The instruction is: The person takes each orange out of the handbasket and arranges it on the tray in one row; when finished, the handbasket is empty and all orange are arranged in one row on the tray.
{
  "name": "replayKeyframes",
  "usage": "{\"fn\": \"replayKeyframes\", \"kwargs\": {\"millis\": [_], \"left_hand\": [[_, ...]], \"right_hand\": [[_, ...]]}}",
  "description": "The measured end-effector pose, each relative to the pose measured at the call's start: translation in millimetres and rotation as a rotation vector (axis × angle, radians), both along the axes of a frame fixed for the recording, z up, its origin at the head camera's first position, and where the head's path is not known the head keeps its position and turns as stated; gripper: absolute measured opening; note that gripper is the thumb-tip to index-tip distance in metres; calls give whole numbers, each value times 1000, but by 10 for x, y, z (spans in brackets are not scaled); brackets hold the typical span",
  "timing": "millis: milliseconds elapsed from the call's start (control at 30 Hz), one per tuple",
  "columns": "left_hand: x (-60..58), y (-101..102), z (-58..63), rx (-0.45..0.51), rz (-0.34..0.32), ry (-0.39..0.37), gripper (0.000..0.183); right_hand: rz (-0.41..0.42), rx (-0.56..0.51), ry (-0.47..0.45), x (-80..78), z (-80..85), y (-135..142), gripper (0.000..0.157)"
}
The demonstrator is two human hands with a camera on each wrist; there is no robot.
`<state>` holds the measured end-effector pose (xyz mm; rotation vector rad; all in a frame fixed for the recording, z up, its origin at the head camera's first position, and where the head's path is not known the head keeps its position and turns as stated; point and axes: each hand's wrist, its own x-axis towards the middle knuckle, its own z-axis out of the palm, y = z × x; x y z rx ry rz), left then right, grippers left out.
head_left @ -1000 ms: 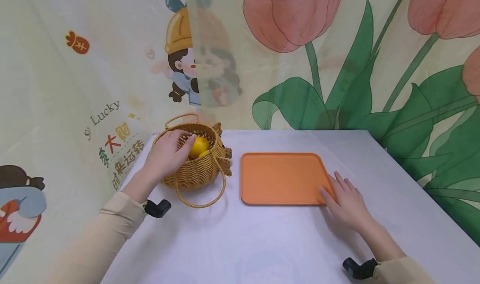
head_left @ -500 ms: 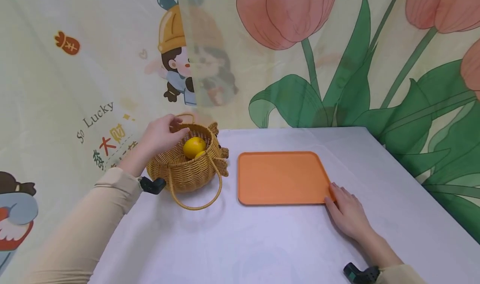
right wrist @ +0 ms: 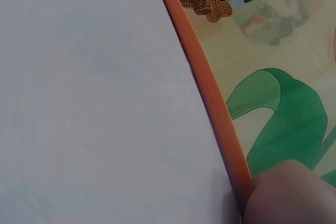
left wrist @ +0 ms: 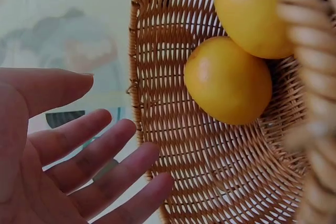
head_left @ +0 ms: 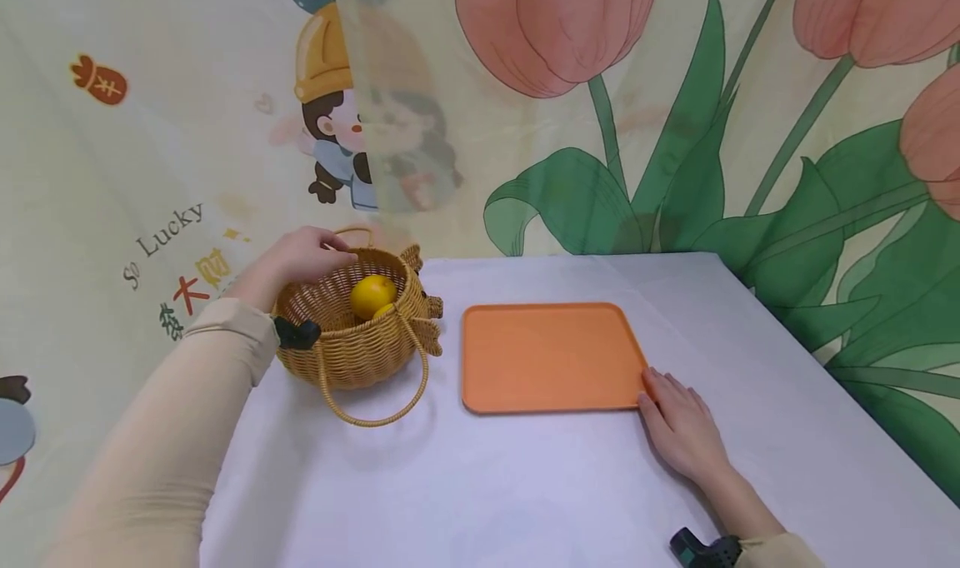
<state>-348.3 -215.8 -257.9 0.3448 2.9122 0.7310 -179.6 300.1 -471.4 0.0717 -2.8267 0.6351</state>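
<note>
A wicker basket (head_left: 352,356) with loop handles stands at the left of the table. Two smooth yellow fruits (head_left: 373,296) lie inside it, one partly hidden by the rim in the head view; the left wrist view shows both fruits (left wrist: 228,80) side by side. My left hand (head_left: 303,256) is over the basket's far left rim, palm and spread fingers (left wrist: 107,156) bare, fingertips overlapping the rim in the wrist view. On the right, my right hand (head_left: 682,426) rests on the table, thumb and forefinger touching the near right corner of an orange tray (head_left: 551,358).
One basket handle (head_left: 375,425) hangs out over the near side onto the white tablecloth (head_left: 480,485). Printed cloth (head_left: 570,201) with tulips hangs behind the table, close to the basket and the table's back edge.
My left hand has drawn back from above the fruits, up and left to the rim. My right hand has slid slightly off the tray's edge. The head view has turned a little right.
</note>
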Motion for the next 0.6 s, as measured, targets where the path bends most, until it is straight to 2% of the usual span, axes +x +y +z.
{"fn": "replayKeyframes", "kwargs": {"millis": [133,333,600], "left_hand": [[-89,-5,-53,67,33,-83,53],[-201,-32,-196,213,71,-223,59],[-307,15,-307,211,101,-285,58]], "right_hand": [[-6,6,-2,-12,-1,-6,59],[-16,13,-4,-21,-20,-6,59],[-28,13,-10,-23,-22,-7,59]]}}
